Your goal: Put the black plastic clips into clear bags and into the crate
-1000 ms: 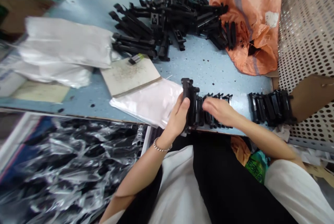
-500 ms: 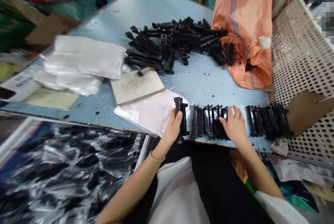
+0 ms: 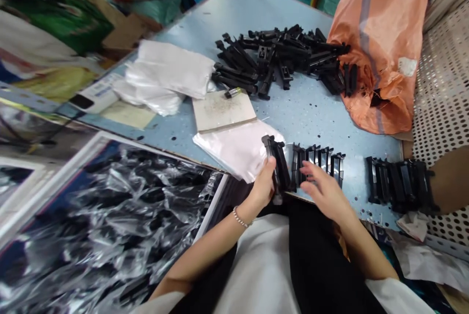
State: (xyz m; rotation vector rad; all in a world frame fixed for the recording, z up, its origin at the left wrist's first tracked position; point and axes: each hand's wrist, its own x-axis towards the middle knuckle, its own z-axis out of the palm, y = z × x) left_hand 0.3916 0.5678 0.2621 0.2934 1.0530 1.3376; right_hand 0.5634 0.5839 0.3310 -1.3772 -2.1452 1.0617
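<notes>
My left hand [image 3: 264,186] is closed round a black plastic part [image 3: 277,163], held upright at the near edge of the blue table [image 3: 311,114]. My right hand [image 3: 322,189] hovers just right of it with its fingers spread, over the near end of a row of black parts [image 3: 318,162] lined up side by side. A second row of black parts [image 3: 397,183] lies further right. A thin clear plastic bag [image 3: 238,147] lies flat just left of the held part.
A loose pile of black parts [image 3: 282,57] spills from an orange sack [image 3: 381,45] at the back. A grey board [image 3: 223,110] and white bags [image 3: 166,77] lie left. A perforated white panel [image 3: 445,84] stands right. A bin of bagged parts [image 3: 110,221] sits below left.
The camera has swung left. My left hand stays on its black part, tilted a little more. My right hand has come off the row and moved left toward the held part.
</notes>
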